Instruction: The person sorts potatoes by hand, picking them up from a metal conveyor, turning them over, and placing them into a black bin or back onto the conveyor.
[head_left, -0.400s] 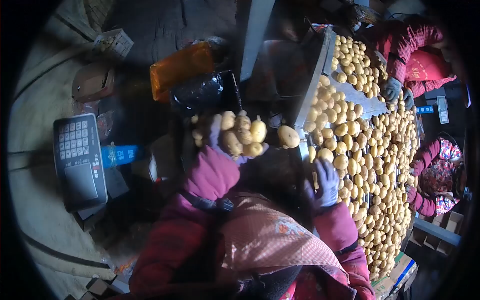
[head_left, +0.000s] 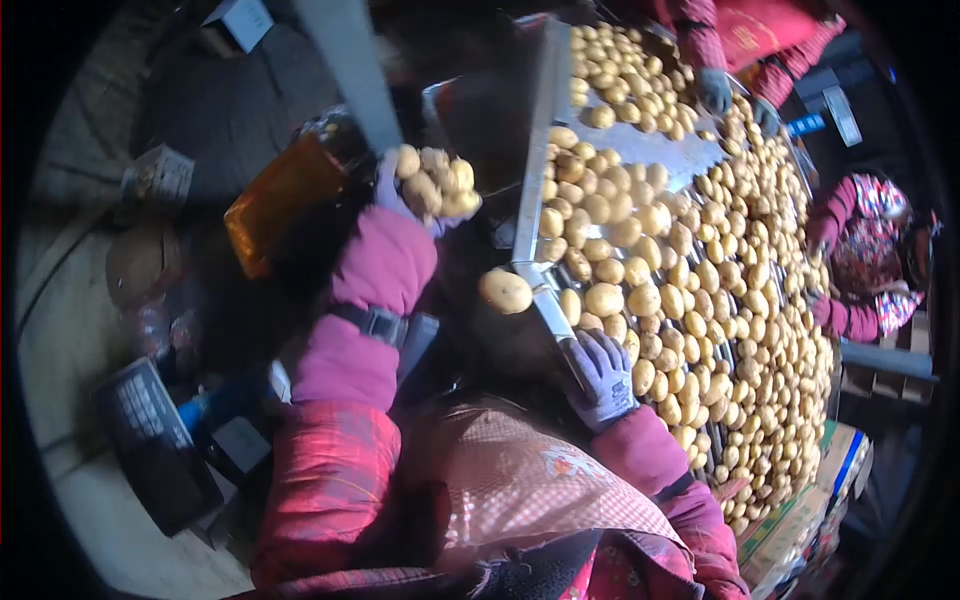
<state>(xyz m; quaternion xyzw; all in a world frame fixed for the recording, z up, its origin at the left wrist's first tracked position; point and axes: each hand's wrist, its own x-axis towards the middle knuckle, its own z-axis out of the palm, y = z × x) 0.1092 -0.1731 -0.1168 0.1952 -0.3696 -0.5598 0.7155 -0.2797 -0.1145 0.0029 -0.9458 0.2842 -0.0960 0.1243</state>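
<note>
My left hand (head_left: 388, 188), in a light purple glove, is closed around several potatoes (head_left: 424, 186) bunched in its palm and fingers. It is held out to the left of the sorting table, over a dark area. My right hand (head_left: 603, 382), gloved in grey-purple, lies with fingers stretched out at the table's metal rim (head_left: 548, 300), beside the nearest potatoes (head_left: 604, 300). A single potato (head_left: 505, 291) shows at the table's corner, overlapping the rim's end in this view.
Potatoes cover much of the table (head_left: 665, 155). Across it, a person's gloved hands (head_left: 714, 92) reach among potatoes; another person (head_left: 868, 245) works at the right. An orange crate (head_left: 280, 205), a metal post (head_left: 350, 70) and a dark scale (head_left: 160, 440) are on the left.
The whole view has shifted, with the table now further left. My left hand has moved up and away with its potatoes. My right hand has come back to the table's rim.
</note>
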